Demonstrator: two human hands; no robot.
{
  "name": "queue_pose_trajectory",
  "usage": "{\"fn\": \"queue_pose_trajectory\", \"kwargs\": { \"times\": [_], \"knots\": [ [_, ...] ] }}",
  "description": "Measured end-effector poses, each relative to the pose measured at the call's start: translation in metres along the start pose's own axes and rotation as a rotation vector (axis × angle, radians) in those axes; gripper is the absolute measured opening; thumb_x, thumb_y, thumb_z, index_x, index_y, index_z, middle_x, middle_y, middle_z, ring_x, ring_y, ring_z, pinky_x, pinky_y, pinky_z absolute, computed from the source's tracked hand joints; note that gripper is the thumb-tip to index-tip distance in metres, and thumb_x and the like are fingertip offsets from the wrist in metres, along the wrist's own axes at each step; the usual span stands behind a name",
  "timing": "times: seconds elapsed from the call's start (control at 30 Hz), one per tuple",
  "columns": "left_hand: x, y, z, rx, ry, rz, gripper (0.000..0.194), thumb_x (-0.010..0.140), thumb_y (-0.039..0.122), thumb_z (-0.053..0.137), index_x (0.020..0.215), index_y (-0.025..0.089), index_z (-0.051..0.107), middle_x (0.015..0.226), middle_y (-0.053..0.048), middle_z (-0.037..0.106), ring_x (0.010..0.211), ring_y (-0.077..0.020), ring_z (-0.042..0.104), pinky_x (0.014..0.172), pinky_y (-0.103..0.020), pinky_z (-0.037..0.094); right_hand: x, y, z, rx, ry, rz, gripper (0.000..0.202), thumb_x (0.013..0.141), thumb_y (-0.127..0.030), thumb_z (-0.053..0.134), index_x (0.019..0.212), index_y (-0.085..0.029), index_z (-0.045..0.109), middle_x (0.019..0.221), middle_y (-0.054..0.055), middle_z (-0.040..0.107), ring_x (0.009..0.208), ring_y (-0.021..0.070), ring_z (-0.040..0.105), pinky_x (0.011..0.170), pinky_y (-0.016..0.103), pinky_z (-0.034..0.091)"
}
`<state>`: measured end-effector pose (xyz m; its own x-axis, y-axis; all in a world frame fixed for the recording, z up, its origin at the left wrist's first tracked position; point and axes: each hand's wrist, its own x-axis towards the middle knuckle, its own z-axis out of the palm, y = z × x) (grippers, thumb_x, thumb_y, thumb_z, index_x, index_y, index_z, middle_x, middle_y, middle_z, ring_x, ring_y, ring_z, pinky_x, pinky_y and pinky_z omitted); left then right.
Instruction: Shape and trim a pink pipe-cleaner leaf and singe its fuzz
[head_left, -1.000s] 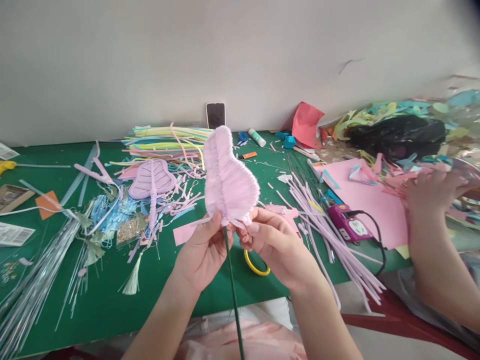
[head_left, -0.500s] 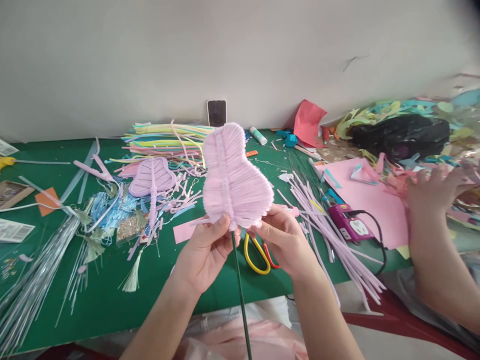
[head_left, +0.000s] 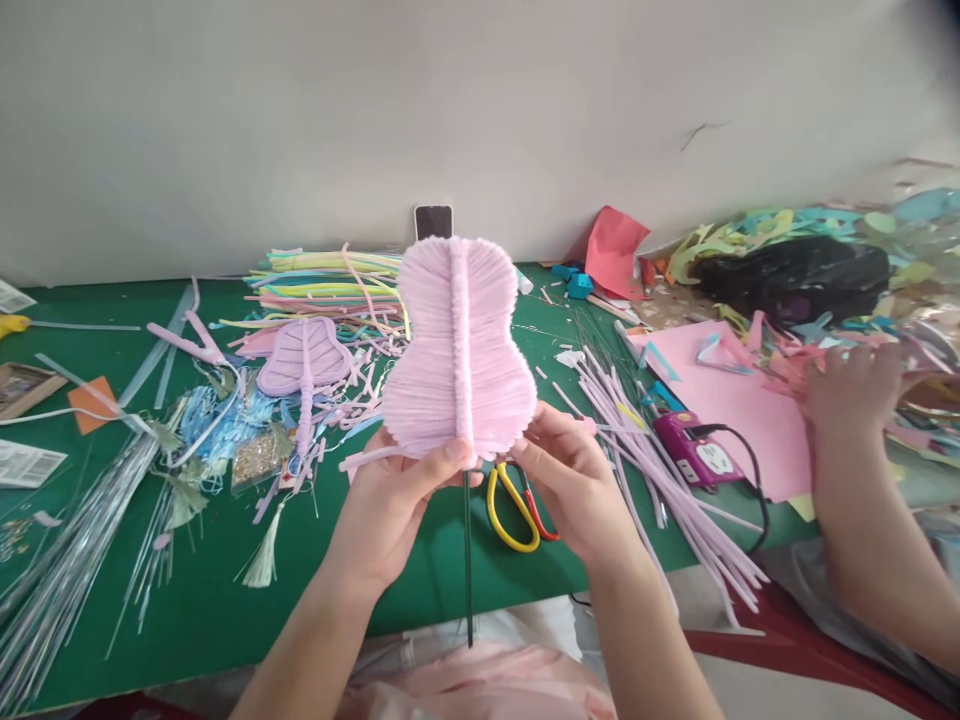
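A fluffy pink pipe-cleaner shape (head_left: 431, 350), wide at top and bottom with a narrow waist, is held upright above the table. A thick ridge runs down its middle, and a thin dark green stem (head_left: 469, 570) hangs below. My left hand (head_left: 405, 500) pinches its base at the ridge, thumb in front. My right hand (head_left: 574, 480) grips its lower right edge between thumb and fingers. Yellow and red scissor handles (head_left: 514, 510) lie on the table between my hands. A loose pink end sticks out left over my left hand.
On the green table (head_left: 315, 620) lie a flat lilac winged piece (head_left: 304, 365), coloured pipe cleaners (head_left: 322, 285), silver strands (head_left: 82, 570) and lilac stems (head_left: 675, 500). A purple power box (head_left: 701, 450) sits right. Another person's hand (head_left: 855, 390) rests near paper scraps. A phone (head_left: 433, 222) leans on the wall.
The pink shape has turned from an angled view to nearly face-on, showing both sides of the ridge. Its stem now hangs straighter. My left hand has shifted slightly left.
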<state>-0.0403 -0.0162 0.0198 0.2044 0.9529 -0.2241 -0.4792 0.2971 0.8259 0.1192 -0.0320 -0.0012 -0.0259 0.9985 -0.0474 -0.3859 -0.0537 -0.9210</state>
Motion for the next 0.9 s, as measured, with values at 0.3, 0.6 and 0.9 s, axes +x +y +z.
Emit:
{"fn": "queue_pose_trajectory", "kwargs": {
  "times": [0.3,0.6,0.9],
  "knots": [
    [-0.002,-0.003,0.001,0.063,0.007,0.118,0.018,0.070,0.020,0.085,0.084,0.017,0.074,0.078,0.000,0.074,0.071,-0.0125,0.065,0.064,-0.022,0.055,-0.001,0.006,-0.008,0.001,-0.142,0.014,0.023,0.084,-0.040,0.071,0.103,-0.028,0.075,0.103,0.004,0.075,0.100,0.0233,0.066,0.096,0.040,0.049],
    [-0.003,-0.003,0.008,-0.041,-0.107,0.078,0.010,0.073,0.018,0.082,0.077,0.017,0.073,0.071,0.003,0.071,0.065,-0.0087,0.060,0.060,-0.018,0.051,-0.004,0.019,-0.019,-0.024,-0.221,0.039,0.028,0.078,-0.044,0.076,0.100,-0.027,0.075,0.086,0.005,0.075,0.094,0.0264,0.069,0.084,0.043,0.054],
    [-0.008,-0.002,0.004,-0.074,-0.145,0.016,0.004,0.079,0.015,0.076,0.082,0.017,0.074,0.072,0.003,0.068,0.065,-0.0083,0.059,0.058,-0.018,0.050,-0.002,0.003,-0.016,-0.166,-0.215,-0.073,0.016,0.078,-0.032,0.079,0.093,-0.027,0.076,0.101,0.005,0.074,0.103,0.0259,0.066,0.098,0.044,0.048]
  ]
}}
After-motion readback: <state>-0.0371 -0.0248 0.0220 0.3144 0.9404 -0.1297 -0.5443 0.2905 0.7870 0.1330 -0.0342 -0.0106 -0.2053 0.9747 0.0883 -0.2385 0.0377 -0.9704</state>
